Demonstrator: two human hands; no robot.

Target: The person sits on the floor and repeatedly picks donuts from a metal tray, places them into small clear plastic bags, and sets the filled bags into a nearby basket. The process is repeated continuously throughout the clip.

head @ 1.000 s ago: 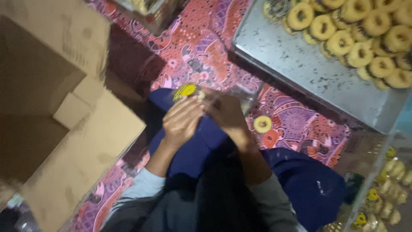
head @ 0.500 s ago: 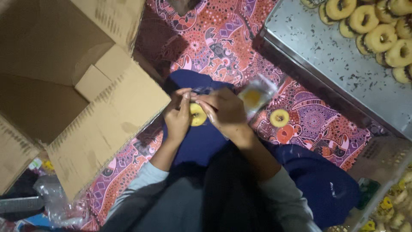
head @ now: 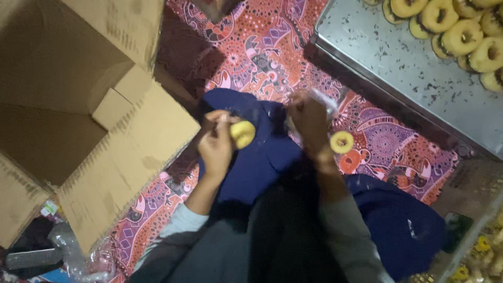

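My left hand (head: pixel 217 142) holds a small clear plastic bag with a yellow ring-shaped pastry (head: pixel 242 133) inside, over my blue-trousered lap. My right hand (head: pixel 308 121) is closed around clear plastic wrapping (head: pixel 324 99) a little to the right, apart from the left hand. One loose ring pastry (head: pixel 341 142) lies on the patterned red cloth (head: pixel 262 47) just right of my right wrist.
A large open cardboard box (head: pixel 78 120) stands at the left, its flap reaching toward my left hand. A metal tray (head: pixel 408 68) at the upper right carries several ring pastries (head: pixel 461 31). Bagged items lie at the lower right (head: pixel 482 251), and plastic wrap at the lower left (head: pixel 78 257).
My hands have drawn apart: the left keeps the bagged pastry, the right has moved right and up with the clear plastic. The view has shifted slightly.
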